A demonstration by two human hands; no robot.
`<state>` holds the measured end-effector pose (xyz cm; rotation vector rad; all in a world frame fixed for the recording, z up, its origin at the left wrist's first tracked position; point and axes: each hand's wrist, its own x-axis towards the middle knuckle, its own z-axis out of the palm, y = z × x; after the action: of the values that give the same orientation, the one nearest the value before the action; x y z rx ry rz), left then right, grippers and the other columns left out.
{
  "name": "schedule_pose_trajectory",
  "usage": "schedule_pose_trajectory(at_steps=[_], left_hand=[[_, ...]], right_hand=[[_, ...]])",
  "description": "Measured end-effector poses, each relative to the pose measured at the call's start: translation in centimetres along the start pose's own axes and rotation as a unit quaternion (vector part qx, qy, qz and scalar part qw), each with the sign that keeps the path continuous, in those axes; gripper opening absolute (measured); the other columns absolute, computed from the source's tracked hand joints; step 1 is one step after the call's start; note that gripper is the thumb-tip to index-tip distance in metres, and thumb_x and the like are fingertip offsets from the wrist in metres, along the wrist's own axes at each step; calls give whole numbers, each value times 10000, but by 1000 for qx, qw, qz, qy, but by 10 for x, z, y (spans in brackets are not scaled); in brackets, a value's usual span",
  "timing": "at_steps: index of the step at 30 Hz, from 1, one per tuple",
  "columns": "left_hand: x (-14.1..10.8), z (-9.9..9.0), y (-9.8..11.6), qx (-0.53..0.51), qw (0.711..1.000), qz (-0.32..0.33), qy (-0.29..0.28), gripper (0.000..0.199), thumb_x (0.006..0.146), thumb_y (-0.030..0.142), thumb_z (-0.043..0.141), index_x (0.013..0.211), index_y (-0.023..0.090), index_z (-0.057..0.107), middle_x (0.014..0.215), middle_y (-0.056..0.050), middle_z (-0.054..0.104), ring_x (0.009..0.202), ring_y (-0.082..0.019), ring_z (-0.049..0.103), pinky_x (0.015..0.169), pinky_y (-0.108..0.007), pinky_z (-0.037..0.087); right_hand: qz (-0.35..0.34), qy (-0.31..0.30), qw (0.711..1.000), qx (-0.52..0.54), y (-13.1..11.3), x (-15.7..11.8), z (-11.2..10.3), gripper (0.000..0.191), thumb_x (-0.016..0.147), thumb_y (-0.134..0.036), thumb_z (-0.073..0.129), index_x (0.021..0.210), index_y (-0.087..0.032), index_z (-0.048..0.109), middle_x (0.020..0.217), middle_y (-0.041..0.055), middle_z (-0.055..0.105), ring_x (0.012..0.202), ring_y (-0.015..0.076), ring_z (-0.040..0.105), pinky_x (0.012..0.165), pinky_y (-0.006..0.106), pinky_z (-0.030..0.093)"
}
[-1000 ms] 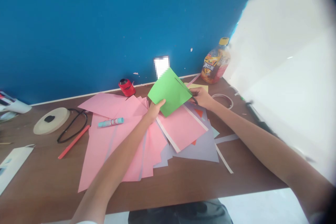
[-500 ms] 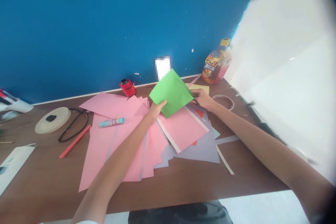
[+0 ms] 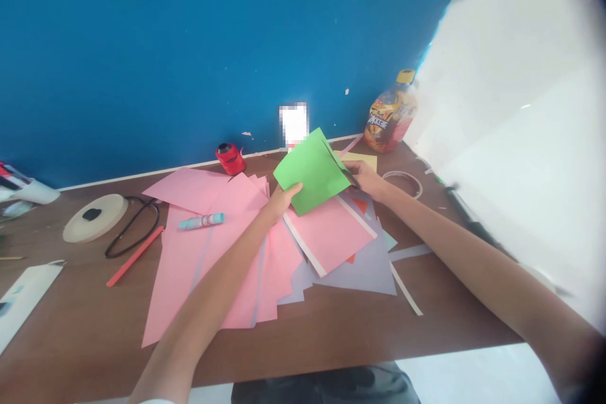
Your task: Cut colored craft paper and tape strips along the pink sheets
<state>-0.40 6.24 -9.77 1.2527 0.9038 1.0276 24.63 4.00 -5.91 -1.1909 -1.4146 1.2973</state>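
Note:
My left hand point(image 3: 283, 201) pinches the lower left edge of a green paper sheet point(image 3: 310, 173), thumb on top. At the sheet's right side, my right hand point(image 3: 364, 178) is closed on dark-handled scissors point(image 3: 349, 177). A slit runs from their blades up toward the sheet's top corner. The green paper is held above a pink sheet with white strips point(image 3: 331, 237), which rests on purple paper point(image 3: 364, 274). Several pink sheets point(image 3: 189, 265) are spread to the left, with a light-blue glue stick point(image 3: 201, 221) on them.
A red object point(image 3: 230, 158) and a drink bottle point(image 3: 391, 115) stand near the blue wall. On the table's left lie a white disc point(image 3: 95, 218), a black cord point(image 3: 131, 246) and a red stick point(image 3: 135, 257). A tape ring point(image 3: 416, 184) is at right.
The slit in the green sheet has opened wider along its right side. The sheet has tilted and shifted slightly right. Both hands have barely moved.

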Motion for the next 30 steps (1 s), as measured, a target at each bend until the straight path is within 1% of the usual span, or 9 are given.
schedule_pose_trajectory(at_steps=[5, 10, 12, 14, 16, 18, 21, 25, 30], left_hand=[[-3, -1, 3, 16, 999, -24, -23, 569, 743, 422, 769, 1266, 218, 674, 1298, -92, 684, 1322, -312, 547, 1184, -485, 352], [-3, -2, 3, 11, 998, -35, -52, 580, 718, 423, 794, 1244, 202, 687, 1305, -104, 678, 1280, -325, 578, 1165, -495, 372], [-3, -2, 2, 4, 998, -38, -55, 596, 707, 420, 804, 1248, 201, 684, 1299, -108, 681, 1268, -332, 586, 1155, -502, 382], [-4, -2, 3, 4, 997, -47, -56, 607, 700, 417, 810, 1253, 203, 681, 1296, -111, 683, 1269, -337, 585, 1153, -507, 381], [-5, -1, 4, 9, 997, -56, -60, 600, 702, 413, 809, 1253, 209, 683, 1299, -110, 681, 1278, -340, 578, 1154, -510, 375], [-7, -1, 6, 14, 996, -60, -65, 577, 711, 411, 804, 1242, 216, 692, 1301, -108, 680, 1286, -341, 572, 1156, -510, 370], [-8, 0, 7, 14, 996, -59, -65, 547, 721, 414, 798, 1224, 222, 705, 1302, -102, 680, 1282, -338, 574, 1155, -504, 372], [-6, -2, 4, 13, 996, -61, -67, 541, 723, 419, 799, 1224, 237, 706, 1312, -92, 675, 1265, -328, 587, 1149, -495, 381], [-5, -2, 3, 20, 996, -56, -72, 573, 726, 436, 796, 1254, 237, 694, 1325, -91, 668, 1269, -326, 583, 1140, -490, 395]], right_hand=[[-20, 1, 1000, 19, 7, 3, 0, 264, 638, -296, 758, 878, -191, 726, 563, -45, 590, 443, 83, 429, 406, 221, 251], [-34, 15, 999, 33, 8, 3, 2, 303, 633, -325, 815, 904, -229, 718, 616, -39, 627, 470, 97, 471, 409, 221, 292], [-42, 16, 998, 42, 6, 3, 3, 312, 621, -334, 837, 894, -238, 720, 642, -33, 654, 485, 106, 506, 418, 226, 328], [-55, 15, 997, 54, 4, 2, 5, 312, 607, -348, 859, 870, -244, 727, 692, -22, 689, 546, 130, 577, 465, 239, 408], [-67, 12, 996, 66, 2, 2, 7, 325, 589, -367, 880, 856, -249, 736, 768, -9, 727, 652, 170, 654, 563, 270, 498], [-70, 10, 995, 70, 3, 3, 9, 357, 572, -393, 896, 863, -251, 746, 832, 2, 751, 735, 207, 696, 646, 306, 545], [-67, 17, 995, 68, 5, 3, 9, 407, 566, -434, 899, 901, -249, 761, 873, 15, 767, 780, 242, 718, 695, 348, 572], [-82, 21, 994, 63, 8, 4, 10, 470, 557, -476, 891, 940, -232, 772, 884, 35, 774, 817, 269, 726, 732, 388, 586], [-95, 38, 994, 45, 11, 5, 11, 472, 563, -472, 885, 940, -210, 771, 865, 41, 771, 813, 259, 717, 699, 371, 584]])
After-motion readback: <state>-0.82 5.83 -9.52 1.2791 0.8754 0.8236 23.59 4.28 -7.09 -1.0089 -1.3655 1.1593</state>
